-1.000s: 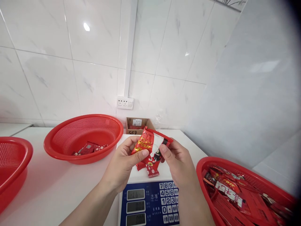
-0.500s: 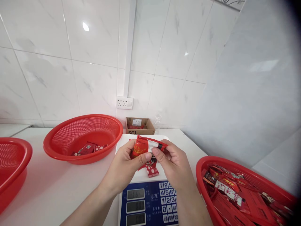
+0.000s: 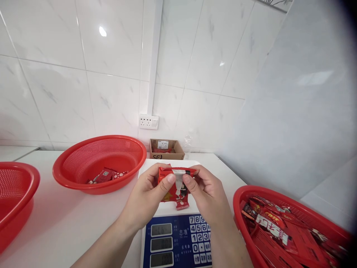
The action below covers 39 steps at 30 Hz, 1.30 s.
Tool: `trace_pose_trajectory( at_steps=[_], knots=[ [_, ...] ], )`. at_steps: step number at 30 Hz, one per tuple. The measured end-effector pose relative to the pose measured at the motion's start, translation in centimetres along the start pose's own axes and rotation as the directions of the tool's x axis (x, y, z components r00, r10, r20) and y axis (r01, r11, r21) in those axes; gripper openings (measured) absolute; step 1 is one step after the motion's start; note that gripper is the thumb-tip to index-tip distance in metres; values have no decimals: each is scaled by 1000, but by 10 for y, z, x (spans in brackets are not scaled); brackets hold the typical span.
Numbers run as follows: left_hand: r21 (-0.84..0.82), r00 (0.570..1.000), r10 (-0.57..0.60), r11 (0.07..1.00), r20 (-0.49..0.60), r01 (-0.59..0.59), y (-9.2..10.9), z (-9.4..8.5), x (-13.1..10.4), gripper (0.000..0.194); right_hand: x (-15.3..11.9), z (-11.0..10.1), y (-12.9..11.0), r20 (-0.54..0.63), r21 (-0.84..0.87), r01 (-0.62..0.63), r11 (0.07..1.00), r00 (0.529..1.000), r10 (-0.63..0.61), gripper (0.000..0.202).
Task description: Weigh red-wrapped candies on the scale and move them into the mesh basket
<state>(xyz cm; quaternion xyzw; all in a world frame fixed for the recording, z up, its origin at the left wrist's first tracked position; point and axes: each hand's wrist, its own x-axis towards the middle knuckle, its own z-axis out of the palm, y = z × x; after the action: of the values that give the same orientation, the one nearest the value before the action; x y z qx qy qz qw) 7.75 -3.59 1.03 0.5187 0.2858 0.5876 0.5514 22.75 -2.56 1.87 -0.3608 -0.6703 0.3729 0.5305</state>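
Both my hands grip a red snack packet point(image 3: 178, 186) with white and dark print, held over the pan of a digital scale point(image 3: 178, 242). My left hand point(image 3: 147, 197) is closed on its left side, thumb across the front. On the right side my right hand point(image 3: 208, 193) pinches it, thumb near the upper edge. Just below the held packet shows the end of a smaller red packet with pale dots point(image 3: 182, 205); whether it touches the held one I cannot tell. The scale's blue panel, with its displays and keys, faces me and is partly covered by my right forearm.
A red basket point(image 3: 240, 197) full of red packets stands at the right. Another red basket point(image 3: 67, 178), with several packets, is at the left, and part of a third point(image 3: 30, 175) shows at the left edge. Behind the scale sits a cardboard box point(image 3: 170, 155) near the wall socket point(image 3: 148, 122).
The held packet has turned so its printed front faces me more squarely and its top edge lies nearly level. Both hands keep their hold on it.
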Motion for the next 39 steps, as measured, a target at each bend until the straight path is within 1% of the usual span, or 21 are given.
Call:
trace_pose_trajectory(
  at_steps=[4,6,10,12,15,18,21,24,27,30,33,36,39],
  knots=[
    [-10,998,8,1000,-67,-9,1,0,-1,26,-1,3,-1,64,48,-40,998,997,37,27],
    [-1,996,17,1000,-89,-17,1,1,-1,27,-1,4,-2,105,41,-59,997,993,55,30],
    [14,993,40,999,-108,-39,0,2,-1,27,0,3,-3,178,-3,-134,991,975,132,37],
    [19,993,48,999,-112,-46,-1,2,-1,25,0,2,-2,191,-28,-142,989,971,145,39],
    [20,995,58,998,-79,-56,-1,1,-1,24,0,1,0,165,-47,-118,992,978,124,37],
    [59,998,59,997,0,-59,0,0,0,27,0,0,1,81,-43,-48,998,995,52,33],
    [156,997,22,987,76,-34,1,1,0,29,-1,-1,1,-10,-50,13,999,1000,-13,28],
    [222,994,-12,975,108,-12,2,3,0,27,-2,-1,0,-28,-32,11,999,1000,-12,27],
    [235,996,28,971,86,-48,2,4,-1,26,-2,0,-1,-18,13,-26,1000,999,26,32],
    [241,996,60,968,61,-73,3,5,-2,25,-2,-1,-1,32,49,-60,997,998,59,42],
    [228,996,72,970,55,-83,3,5,-2,23,-1,-3,0,127,31,-57,998,990,53,48],
    [194,995,83,977,49,-92,2,5,-2,24,0,-4,1,218,0,-22,1000,976,21,45],
    [198,995,80,976,53,-89,0,3,-1,24,0,-3,-1,209,-34,18,999,978,-11,40]
  ],
)
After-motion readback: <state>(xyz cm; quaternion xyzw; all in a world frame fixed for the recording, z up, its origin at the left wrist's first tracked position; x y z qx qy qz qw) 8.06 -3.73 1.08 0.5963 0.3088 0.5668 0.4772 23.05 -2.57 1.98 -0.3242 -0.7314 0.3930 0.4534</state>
